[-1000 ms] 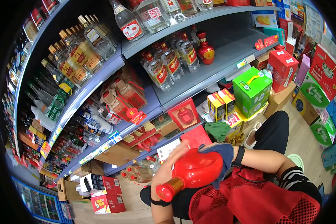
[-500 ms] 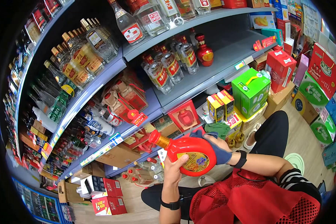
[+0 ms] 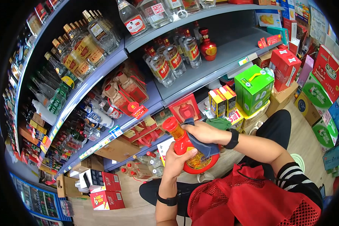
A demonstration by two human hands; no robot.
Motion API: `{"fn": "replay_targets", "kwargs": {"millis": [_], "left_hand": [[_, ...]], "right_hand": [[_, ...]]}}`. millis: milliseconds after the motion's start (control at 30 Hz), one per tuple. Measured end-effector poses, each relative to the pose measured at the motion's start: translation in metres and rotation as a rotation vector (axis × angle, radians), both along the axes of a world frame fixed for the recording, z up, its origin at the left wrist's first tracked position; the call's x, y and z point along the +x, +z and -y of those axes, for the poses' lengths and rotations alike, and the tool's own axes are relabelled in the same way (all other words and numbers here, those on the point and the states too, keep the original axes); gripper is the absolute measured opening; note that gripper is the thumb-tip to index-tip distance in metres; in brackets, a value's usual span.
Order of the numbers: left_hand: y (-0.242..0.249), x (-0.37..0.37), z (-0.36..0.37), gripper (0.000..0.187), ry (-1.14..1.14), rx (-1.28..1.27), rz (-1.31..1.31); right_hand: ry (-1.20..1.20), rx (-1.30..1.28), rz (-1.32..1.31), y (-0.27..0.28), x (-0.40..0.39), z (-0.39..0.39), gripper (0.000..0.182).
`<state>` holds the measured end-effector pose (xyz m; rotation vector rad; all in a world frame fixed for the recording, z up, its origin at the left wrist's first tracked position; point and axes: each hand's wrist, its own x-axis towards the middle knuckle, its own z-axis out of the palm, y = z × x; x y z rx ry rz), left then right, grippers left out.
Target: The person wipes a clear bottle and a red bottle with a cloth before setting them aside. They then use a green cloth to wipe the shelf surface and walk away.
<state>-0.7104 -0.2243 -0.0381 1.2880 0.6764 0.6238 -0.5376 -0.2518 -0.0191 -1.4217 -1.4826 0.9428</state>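
A red bottle [image 3: 205, 166] with a gold-and-floral label and a red cap is tilted in front of me, its neck toward the shelves. Wrapped round its near side is my left hand [image 3: 177, 161], thumb lying across the label. My right hand [image 3: 202, 132] presses a dark blue cloth [image 3: 200, 145] against the bottle's upper shoulder, close to the neck. The cloth drapes down over the bottle's far side and covers part of it. My right fingertips are partly hidden in the cloth.
A grey shelf [image 3: 230, 56] ahead bears clear bottles [image 3: 173, 62] and a red bottle [image 3: 208, 47]. A green box [image 3: 254, 88] stands right of the lower shelf. Red-and-white cartons [image 3: 107, 199] sit on the floor at left. A green cloth [image 3: 219, 123] lies behind my right hand.
My right hand with the cloth has moved from the bottle's far side up toward its neck. The bottle has turned, so its cap sits higher and further right, and its label is more covered.
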Motion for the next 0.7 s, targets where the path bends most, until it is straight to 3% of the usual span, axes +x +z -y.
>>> {"fn": "replay_targets", "kwargs": {"millis": [100,233,333,367,467,600,700], "left_hand": [[-0.005,-0.005,-0.004,0.05,0.043,-0.021,0.012],[-0.012,-0.008,-0.018,0.045,0.041,-0.112,0.157],[-0.014,-0.009,-0.025,0.043,0.031,-0.222,0.224],[-0.012,-0.006,-0.025,0.039,0.025,-0.222,0.232],[-0.014,-0.003,-0.027,0.038,0.026,-0.266,0.188],[-0.015,0.0,-0.026,0.037,0.052,-0.276,0.213],[-0.017,-0.002,-0.022,0.052,0.077,-0.291,0.167]], "right_hand": [[-0.06,0.035,0.017,-0.011,-0.002,0.013,0.04],[-0.143,0.334,-0.017,-0.055,-0.007,0.036,0.057],[-0.123,0.267,-0.481,-0.077,-0.02,0.052,0.069],[-0.069,0.205,-0.696,-0.082,-0.02,0.053,0.081],[-0.074,0.161,-0.727,-0.087,-0.016,0.054,0.078],[-0.084,0.04,-1.019,-0.097,-0.02,0.056,0.074],[-0.135,0.012,-1.015,-0.1,-0.019,0.057,0.07]]}}
